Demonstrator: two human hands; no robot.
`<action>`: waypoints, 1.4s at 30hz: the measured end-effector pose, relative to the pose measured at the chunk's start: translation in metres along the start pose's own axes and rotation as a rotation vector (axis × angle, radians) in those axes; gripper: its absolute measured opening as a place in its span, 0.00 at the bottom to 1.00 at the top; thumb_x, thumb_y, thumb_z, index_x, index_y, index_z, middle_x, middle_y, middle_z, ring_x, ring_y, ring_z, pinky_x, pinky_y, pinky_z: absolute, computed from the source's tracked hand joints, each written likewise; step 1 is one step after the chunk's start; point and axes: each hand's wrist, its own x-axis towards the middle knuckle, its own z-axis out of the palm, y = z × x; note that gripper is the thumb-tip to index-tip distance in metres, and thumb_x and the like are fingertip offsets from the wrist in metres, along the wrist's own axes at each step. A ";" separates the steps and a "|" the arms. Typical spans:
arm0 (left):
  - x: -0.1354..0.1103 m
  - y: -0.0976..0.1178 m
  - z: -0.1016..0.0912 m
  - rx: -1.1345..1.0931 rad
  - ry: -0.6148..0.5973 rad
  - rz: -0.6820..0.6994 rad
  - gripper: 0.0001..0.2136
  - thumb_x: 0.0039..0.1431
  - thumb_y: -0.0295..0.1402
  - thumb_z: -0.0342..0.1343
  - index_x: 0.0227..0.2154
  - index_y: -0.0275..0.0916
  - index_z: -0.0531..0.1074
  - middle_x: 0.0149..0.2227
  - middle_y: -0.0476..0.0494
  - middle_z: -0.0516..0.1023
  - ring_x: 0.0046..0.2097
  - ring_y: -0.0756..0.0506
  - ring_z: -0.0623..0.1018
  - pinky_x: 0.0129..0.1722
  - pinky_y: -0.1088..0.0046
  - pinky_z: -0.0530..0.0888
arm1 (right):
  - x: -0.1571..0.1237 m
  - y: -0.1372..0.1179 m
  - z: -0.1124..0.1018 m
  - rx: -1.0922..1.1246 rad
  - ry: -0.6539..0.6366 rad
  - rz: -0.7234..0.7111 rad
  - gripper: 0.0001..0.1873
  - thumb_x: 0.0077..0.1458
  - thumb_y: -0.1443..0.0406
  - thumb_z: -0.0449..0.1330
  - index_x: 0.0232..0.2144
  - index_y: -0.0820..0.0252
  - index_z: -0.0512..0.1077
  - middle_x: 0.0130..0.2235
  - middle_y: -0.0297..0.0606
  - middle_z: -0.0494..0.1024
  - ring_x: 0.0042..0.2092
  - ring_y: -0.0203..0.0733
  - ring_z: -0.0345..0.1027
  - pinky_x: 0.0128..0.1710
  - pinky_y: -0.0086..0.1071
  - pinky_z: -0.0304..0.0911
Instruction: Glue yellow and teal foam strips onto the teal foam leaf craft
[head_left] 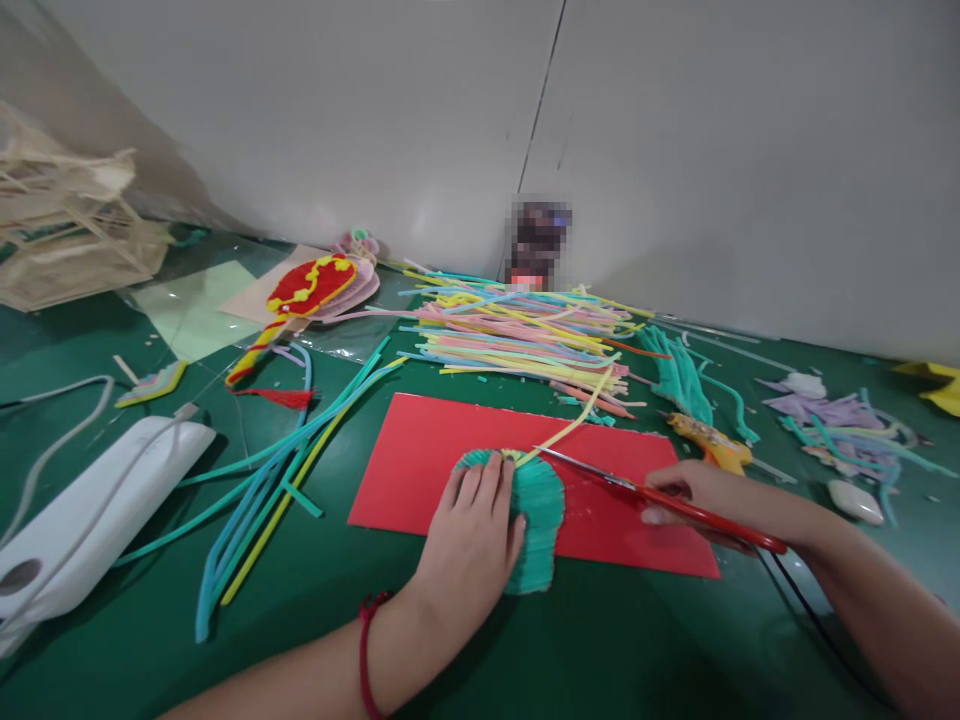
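Seemingly steadying teal piece (540,530) on red card (401,460) with flat left hand (472,540), while gripping scissors (701,512) in right hand (682,488) near yellow strip (576,423).

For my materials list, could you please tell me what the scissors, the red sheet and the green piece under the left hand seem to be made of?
Scissors: shiny blades, probably metal; smooth red handles, likely plastic.
Red sheet: probably card or paper, smooth, flat, with straight edges.
Green piece: matte, perhaps pipe-cleaner stems, judging by parallel ridges; pleated paper is possible.
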 end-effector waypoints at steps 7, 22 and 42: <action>-0.002 0.003 -0.002 0.044 0.033 -0.045 0.19 0.63 0.35 0.45 0.54 0.34 0.66 0.54 0.35 0.71 0.51 0.37 0.71 0.49 0.57 0.69 | 0.003 0.008 0.002 0.001 0.029 -0.009 0.25 0.44 0.45 0.61 0.21 0.57 0.58 0.18 0.25 0.57 0.19 0.29 0.51 0.17 0.25 0.43; -0.002 0.001 0.000 0.013 0.032 -0.054 0.20 0.64 0.37 0.44 0.54 0.36 0.67 0.55 0.35 0.70 0.55 0.37 0.69 0.53 0.56 0.66 | 0.003 0.005 0.003 -0.043 0.063 -0.015 0.25 0.45 0.48 0.62 0.19 0.56 0.55 0.17 0.25 0.55 0.19 0.30 0.50 0.17 0.26 0.43; 0.000 0.003 0.004 0.051 -0.005 0.020 0.22 0.65 0.34 0.38 0.58 0.31 0.63 0.56 0.37 0.70 0.56 0.41 0.69 0.55 0.60 0.64 | 0.004 0.007 0.004 -0.097 0.089 -0.062 0.28 0.43 0.43 0.60 0.18 0.57 0.55 0.21 0.27 0.54 0.24 0.32 0.48 0.22 0.28 0.44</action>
